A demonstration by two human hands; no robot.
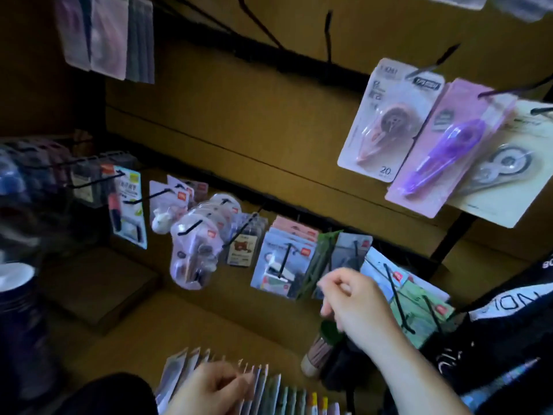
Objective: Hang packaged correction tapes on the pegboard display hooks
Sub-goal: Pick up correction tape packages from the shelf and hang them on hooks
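A person's left hand [214,389] curls against the tops of a fanned row of carded correction tape packs [287,398] at the bottom edge; blur hides whether it pinches one. The right hand [354,299], fingers curled with nothing visible in them, hovers before packs on the lower black wire hooks [395,289]. A purple correction tape pack [449,148] hangs upper right on the brown pegboard [239,124].
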